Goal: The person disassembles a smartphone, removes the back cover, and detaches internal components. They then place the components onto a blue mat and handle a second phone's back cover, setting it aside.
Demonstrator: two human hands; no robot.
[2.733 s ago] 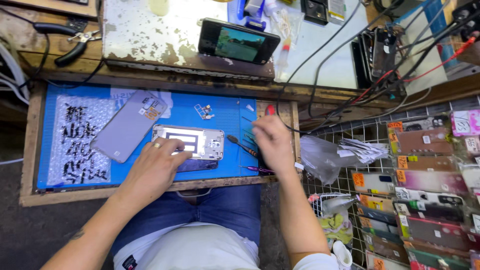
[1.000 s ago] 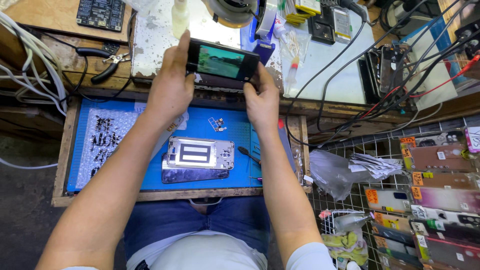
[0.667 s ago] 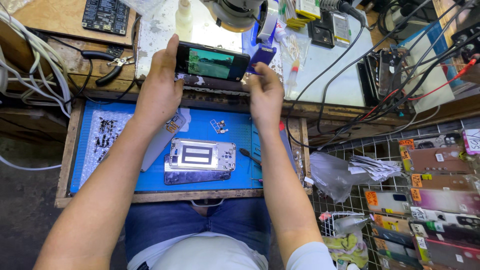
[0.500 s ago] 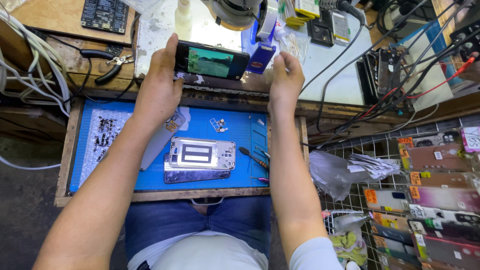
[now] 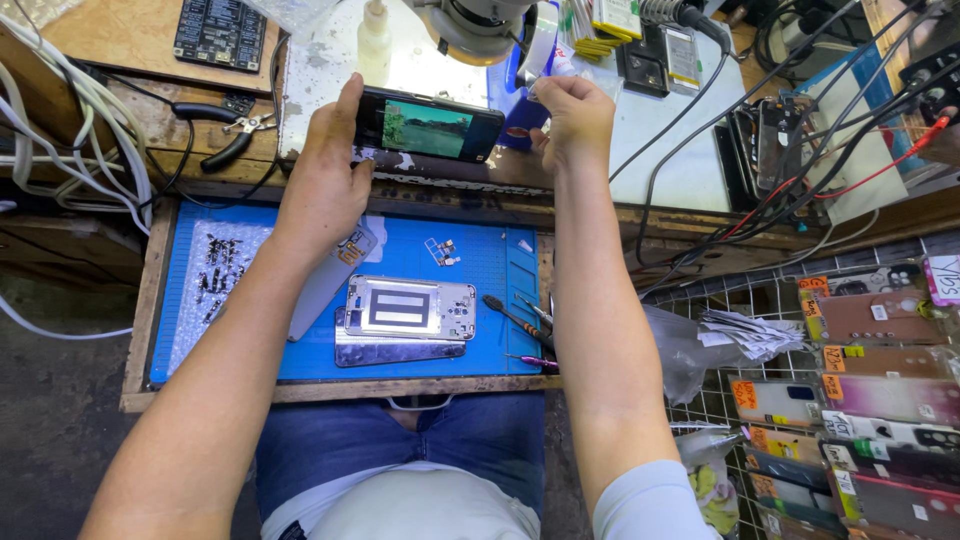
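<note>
My left hand (image 5: 325,180) grips the left end of a black smartphone (image 5: 428,125) with a lit screen, held above the back of the bench. My right hand (image 5: 572,120) has left the phone and pinches something small by a blue holder (image 5: 512,90) just right of it; what it holds is too small to tell. Below, on the blue work mat (image 5: 480,270), lies an opened phone frame (image 5: 408,308) on top of a dark panel (image 5: 400,352). A screwdriver (image 5: 510,316) and tweezers (image 5: 534,310) rest to its right.
Small loose parts (image 5: 441,251) and a strip of screws (image 5: 215,280) lie on the mat. Pliers (image 5: 228,140), a black keypad board (image 5: 221,35), a bottle (image 5: 373,45) and cables (image 5: 790,130) crowd the back. A wire rack of phone cases (image 5: 850,390) stands at right.
Both hands lifted from the mat to the phone at the back of the bench. The right hand then let go of the phone and moved right to the blue holder.
</note>
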